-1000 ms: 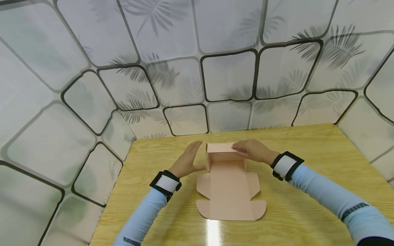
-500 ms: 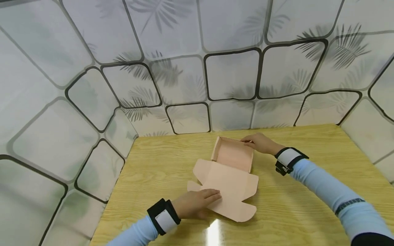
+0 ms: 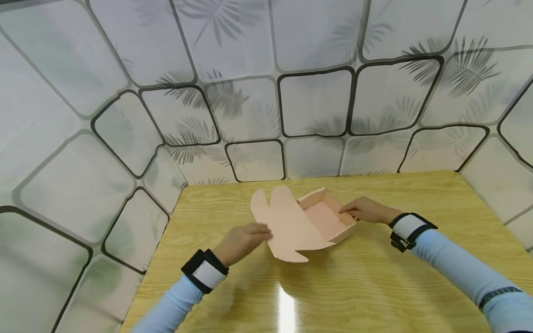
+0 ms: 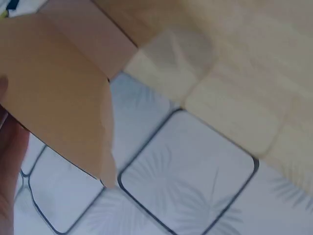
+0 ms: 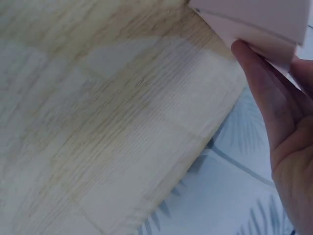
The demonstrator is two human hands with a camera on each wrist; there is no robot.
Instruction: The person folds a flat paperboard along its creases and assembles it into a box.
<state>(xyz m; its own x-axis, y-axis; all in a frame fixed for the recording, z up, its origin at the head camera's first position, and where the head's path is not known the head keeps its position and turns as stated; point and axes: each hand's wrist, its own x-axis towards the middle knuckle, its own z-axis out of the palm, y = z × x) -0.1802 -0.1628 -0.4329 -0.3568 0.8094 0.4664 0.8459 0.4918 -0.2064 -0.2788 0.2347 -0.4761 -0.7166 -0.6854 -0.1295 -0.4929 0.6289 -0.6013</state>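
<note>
A pinkish-tan cardboard box (image 3: 319, 216) lies turned at an angle on the table, its shallow tray open at the right and its flapped lid (image 3: 287, 222) raised off the table at the left. My left hand (image 3: 244, 239) pinches the lid's outer edge. In the left wrist view the lid (image 4: 58, 88) slants up from the tray, with the thumb and fingers at its edge. With my right hand (image 3: 369, 210) I grip the tray's right wall. The right wrist view has the right hand (image 5: 288, 122) pinching that wall, fingers outside the box.
The wood-grain table (image 3: 366, 286) extends around the box and reflects a bright light near its front. Behind it and at both sides hang pale curtains (image 3: 312, 106) with dark rounded outlines and leaf prints.
The box has turned, its tray now at the right and its lid at the left. My left hand moved from beside the tray to the lid and lifted it; the right hand kept to the tray.
</note>
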